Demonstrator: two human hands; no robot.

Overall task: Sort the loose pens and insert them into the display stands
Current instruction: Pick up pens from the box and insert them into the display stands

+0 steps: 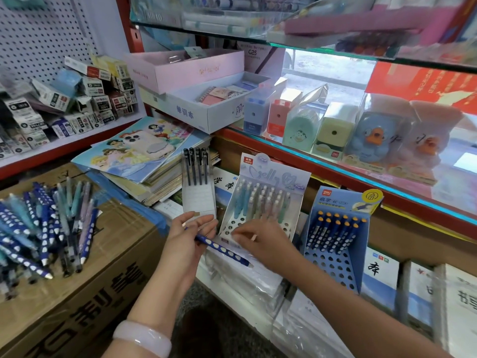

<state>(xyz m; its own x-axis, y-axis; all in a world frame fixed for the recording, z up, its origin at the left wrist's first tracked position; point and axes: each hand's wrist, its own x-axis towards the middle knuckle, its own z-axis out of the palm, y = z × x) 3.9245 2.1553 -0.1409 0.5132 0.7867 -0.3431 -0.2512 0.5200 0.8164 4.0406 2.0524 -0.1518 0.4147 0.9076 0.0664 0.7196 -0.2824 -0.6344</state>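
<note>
Setting: we stood at stationery shop shelves, with a glass shelf [335, 161] of pencil sharpeners far right and a pegboard [38, 34] far left.
Loose pens: we saw a heap of loose pens [44, 228], mostly dark blue with white dots and some pale blue ones, lying on a cardboard box [103, 267] at the near left.
Left hand: our left hand [187, 244] held one blue dotted pen [222, 248] across its fingers, fingers curled round the barrel, tip pointing right and near.
Right hand: our right hand [260, 241] reached to the near edge of the middle stand, fingertips pinched together at its holed base; we could not tell whether they held anything.
Middle stand: a pale "Jelly" display stand [268, 192] held pastel pens upright in its far rows, its near holes unfilled.
Right stand: a blue display stand [338, 239] held dark blue pens with orange caps in its far rows, near holes unfilled.
Left stand: a small white stand [198, 192] carried four dark pens, just left of the middle stand.
Other: a white bangle [143, 337] sat on our left wrist; a stack of picture books [139, 153] lay behind the box.
</note>
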